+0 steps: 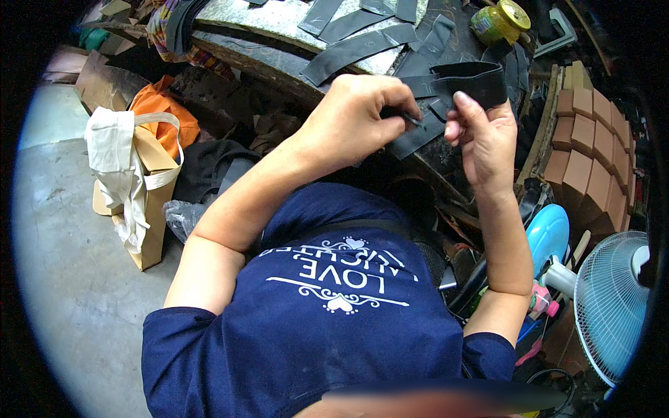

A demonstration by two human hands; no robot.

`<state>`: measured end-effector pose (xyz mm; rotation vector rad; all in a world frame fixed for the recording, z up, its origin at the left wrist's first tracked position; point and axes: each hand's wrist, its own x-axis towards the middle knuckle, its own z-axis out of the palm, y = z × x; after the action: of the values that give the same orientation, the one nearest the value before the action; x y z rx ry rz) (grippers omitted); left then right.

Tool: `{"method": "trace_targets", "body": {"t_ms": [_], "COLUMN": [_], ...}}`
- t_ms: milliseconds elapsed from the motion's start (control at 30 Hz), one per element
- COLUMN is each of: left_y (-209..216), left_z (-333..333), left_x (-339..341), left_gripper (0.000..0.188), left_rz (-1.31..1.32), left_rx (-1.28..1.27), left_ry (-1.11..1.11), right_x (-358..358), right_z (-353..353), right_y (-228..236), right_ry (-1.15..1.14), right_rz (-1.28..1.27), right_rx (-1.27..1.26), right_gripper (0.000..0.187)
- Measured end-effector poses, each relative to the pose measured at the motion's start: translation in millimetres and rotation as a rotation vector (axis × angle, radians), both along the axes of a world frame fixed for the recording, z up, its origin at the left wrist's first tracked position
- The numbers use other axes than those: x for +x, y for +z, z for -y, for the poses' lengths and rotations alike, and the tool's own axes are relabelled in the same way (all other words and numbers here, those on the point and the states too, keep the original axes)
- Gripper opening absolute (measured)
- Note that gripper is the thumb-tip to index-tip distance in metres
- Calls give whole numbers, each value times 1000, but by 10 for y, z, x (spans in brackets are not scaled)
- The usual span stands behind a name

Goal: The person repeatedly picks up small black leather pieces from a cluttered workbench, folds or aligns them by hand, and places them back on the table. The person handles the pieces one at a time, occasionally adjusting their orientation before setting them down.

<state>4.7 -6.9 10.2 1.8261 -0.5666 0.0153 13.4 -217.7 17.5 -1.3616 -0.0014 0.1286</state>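
Over the near edge of a cluttered workbench (230, 54), my right hand (488, 136) pinches a black strip (477, 83) between thumb and fingers. The strip is bent round into a loop, and it looks like leather or rubber sheet. My left hand (362, 118) is curled just to its left, apart from it. Thumb and forefinger there close on something thin and dark, mostly hidden by the fingers. Beneath and beyond both hands lie several flat black strips (359, 52), some with pale marks on them.
A jar with a yellow lid (503, 22) stands at the bench's far right. Stacked brown blocks or boxes (592, 139) rise on the right, above a fan (613, 299) and a blue round seat (548, 237). A white cloth bag (115, 150) and orange cloth (164, 115) are at left.
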Motion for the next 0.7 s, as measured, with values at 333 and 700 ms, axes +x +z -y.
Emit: {"method": "trace_targets", "body": {"t_ms": [333,700], "left_y": [59,5], "left_z": [-21,44], "left_x": [-41,7], "left_gripper": [15,17], "left_rz": [100,212], "left_rx": [-72,80], "left_ry": [16,39], "right_x": [30,-77], "right_z": [84,-11], "right_y": [10,45], "right_ry": [-13,6], "right_rz": [-3,2], "right_rx": [-39,-43], "right_gripper": [15,19]}}
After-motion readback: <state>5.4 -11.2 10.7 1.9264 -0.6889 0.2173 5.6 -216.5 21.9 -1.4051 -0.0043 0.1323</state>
